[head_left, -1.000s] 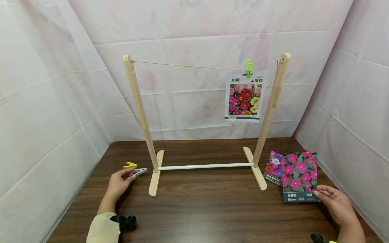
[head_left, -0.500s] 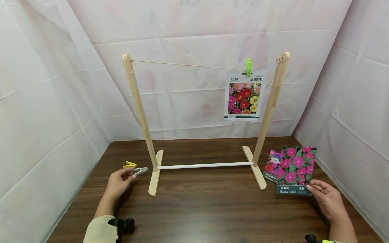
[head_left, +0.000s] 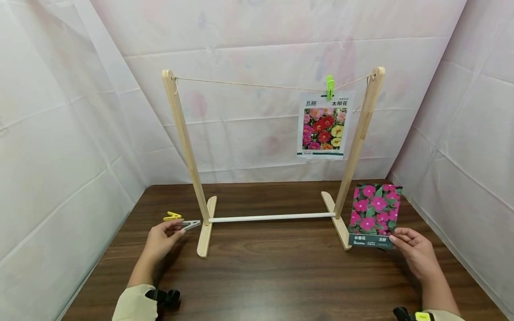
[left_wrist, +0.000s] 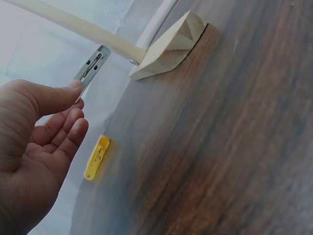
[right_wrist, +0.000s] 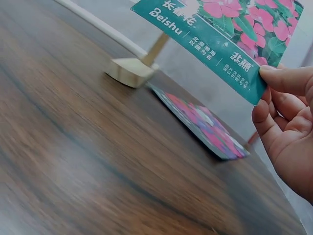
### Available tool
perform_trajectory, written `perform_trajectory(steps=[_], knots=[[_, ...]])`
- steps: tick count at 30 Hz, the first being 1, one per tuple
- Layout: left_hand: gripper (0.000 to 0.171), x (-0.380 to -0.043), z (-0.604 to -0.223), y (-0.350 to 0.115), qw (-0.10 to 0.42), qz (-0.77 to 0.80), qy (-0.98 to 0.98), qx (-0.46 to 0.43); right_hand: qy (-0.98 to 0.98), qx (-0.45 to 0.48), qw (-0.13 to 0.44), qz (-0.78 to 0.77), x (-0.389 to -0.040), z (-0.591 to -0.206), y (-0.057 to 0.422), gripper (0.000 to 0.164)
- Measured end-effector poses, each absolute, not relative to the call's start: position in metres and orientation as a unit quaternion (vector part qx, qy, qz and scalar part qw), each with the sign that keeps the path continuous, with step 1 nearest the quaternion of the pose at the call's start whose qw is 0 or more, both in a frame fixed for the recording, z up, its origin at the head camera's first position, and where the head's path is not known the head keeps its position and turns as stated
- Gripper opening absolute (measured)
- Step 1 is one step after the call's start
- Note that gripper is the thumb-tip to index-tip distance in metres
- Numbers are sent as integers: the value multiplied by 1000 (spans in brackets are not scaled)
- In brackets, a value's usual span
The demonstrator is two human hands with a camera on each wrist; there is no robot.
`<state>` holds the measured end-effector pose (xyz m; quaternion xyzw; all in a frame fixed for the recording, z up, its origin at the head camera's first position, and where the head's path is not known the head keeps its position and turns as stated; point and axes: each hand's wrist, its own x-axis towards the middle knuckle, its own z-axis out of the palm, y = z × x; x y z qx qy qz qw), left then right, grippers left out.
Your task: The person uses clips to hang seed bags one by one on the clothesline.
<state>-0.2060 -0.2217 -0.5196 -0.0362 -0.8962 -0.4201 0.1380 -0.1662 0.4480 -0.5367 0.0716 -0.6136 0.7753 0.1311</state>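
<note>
My left hand [head_left: 161, 243] pinches a grey clothespin [left_wrist: 93, 66] between thumb and forefinger, raised off the table beside the rack's left foot. A yellow clothespin [left_wrist: 98, 157] lies on the table just behind that hand. My right hand [head_left: 415, 254] grips the lower right corner of a seed packet [head_left: 375, 209] printed with pink flowers and a dark green band. In the right wrist view this packet is up in the air, above a second flower packet [right_wrist: 203, 125] lying on the table. From the head view the held packet hides that second one.
A wooden rack [head_left: 186, 151] with a white crossbar [head_left: 273, 218] stands mid-table. From its string [head_left: 241, 84] a white-bordered seed packet [head_left: 321, 129] hangs near the right post by a green clothespin [head_left: 330, 87]. Pale cloth walls [head_left: 257, 26] enclose the back and sides.
My right hand has lifted the pink-flower packet and carried it left and away from me, over the second packet. My left hand, with the grey clothespin, has shifted slightly right.
</note>
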Motion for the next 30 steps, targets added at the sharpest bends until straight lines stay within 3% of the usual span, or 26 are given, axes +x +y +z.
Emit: perform_trajectory(steps=[30], knots=[[31,-207,-512,-187,133,-431,-886,-104,-665,130,90,730,-181,-523,398,24]])
